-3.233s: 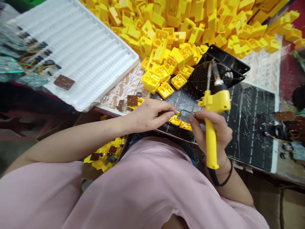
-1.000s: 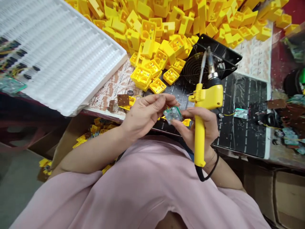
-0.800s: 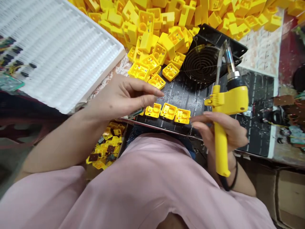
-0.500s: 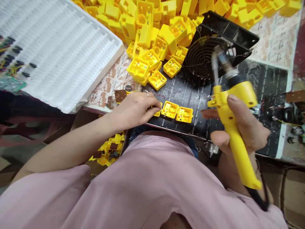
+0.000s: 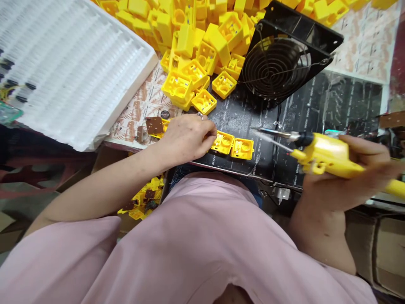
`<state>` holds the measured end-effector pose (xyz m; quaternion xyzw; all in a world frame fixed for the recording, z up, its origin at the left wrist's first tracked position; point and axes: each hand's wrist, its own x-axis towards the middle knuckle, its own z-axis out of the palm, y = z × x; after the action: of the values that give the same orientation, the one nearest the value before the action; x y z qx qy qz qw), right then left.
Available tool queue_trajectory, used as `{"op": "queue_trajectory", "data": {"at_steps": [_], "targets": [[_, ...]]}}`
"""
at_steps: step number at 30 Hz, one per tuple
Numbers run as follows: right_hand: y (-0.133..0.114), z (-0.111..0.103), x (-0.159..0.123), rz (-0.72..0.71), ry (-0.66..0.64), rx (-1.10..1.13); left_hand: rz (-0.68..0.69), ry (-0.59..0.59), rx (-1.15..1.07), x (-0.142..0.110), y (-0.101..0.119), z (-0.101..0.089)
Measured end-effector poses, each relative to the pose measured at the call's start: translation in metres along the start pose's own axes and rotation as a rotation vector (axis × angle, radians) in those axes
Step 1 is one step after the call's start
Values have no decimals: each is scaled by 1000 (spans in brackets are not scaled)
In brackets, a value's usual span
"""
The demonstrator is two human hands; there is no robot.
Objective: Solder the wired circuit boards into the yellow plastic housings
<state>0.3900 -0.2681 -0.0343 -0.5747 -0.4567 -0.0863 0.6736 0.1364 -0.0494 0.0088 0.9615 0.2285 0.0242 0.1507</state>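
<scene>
My left hand (image 5: pixel 186 137) rests curled on the black mat (image 5: pixel 316 109) at the near table edge, its fingertips on the leftmost of a row of small yellow housings (image 5: pixel 232 145). What the fingers pinch is hidden. My right hand (image 5: pixel 357 169) is wrapped round a yellow soldering gun (image 5: pixel 329 154), which lies nearly level. Its metal tip (image 5: pixel 268 135) points left, just right of and above the housings.
A big heap of yellow plastic housings (image 5: pixel 202 46) fills the back. A black fan with a wire grille (image 5: pixel 278 63) leans by it. A white ribbed tray (image 5: pixel 69 67) lies at the left. Brown boards (image 5: pixel 154 125) sit near the table edge. Cardboard boxes (image 5: pixel 376 253) stand below right.
Both hands held a small green circuit board; the left then carried it down to the row of housings. The right hand swung the soldering gun from upright to level, tip pointing left.
</scene>
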Motion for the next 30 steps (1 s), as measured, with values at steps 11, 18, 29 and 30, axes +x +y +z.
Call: {"op": "queue_trajectory", "data": {"at_steps": [11, 18, 29, 30], "targets": [[-43, 1, -8, -182, -433, -61, -49, -126, 79, 20, 5, -8], [-53, 14, -6, -281, -518, -148, -22, -161, 86, 31, 5, -11], [-59, 19, 7, -383, -614, -214, 91, -153, 50, 42, -14, -3], [-60, 16, 7, -360, -600, -219, 92, -156, 45, 42, -15, -2]]}}
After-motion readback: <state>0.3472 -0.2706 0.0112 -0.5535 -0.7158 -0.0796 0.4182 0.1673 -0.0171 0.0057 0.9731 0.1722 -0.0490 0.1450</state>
